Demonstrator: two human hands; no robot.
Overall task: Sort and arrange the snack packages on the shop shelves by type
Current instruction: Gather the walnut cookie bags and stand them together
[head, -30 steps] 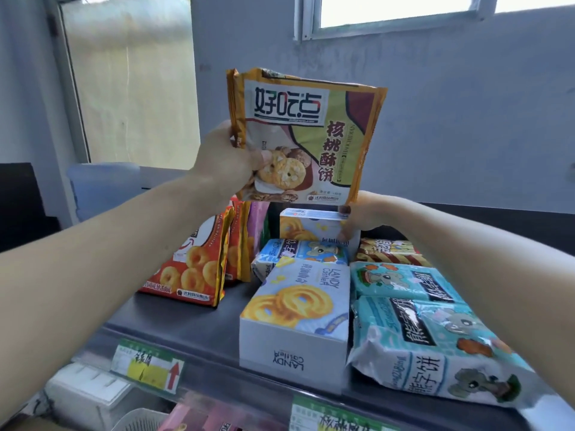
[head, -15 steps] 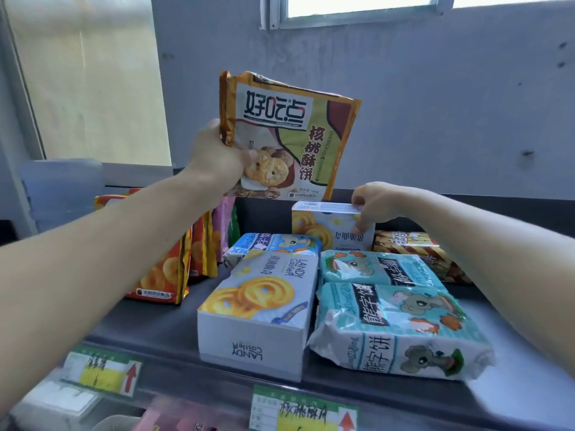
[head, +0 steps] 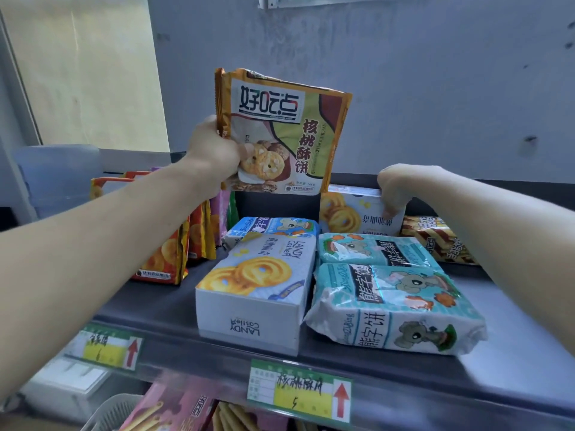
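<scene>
Orange-edged cookie bag [head: 281, 132] is held upright above the dark shelf [head: 149, 301], at twelve o'clock from the front white box [head: 258, 287]; the left hand [head: 214, 150] is closed on its left edge. At three o'clock of the front box lie teal bags [head: 395, 309]. At two o'clock, the right hand [head: 396, 189] grips the rear box [head: 357, 213] from above.
</scene>
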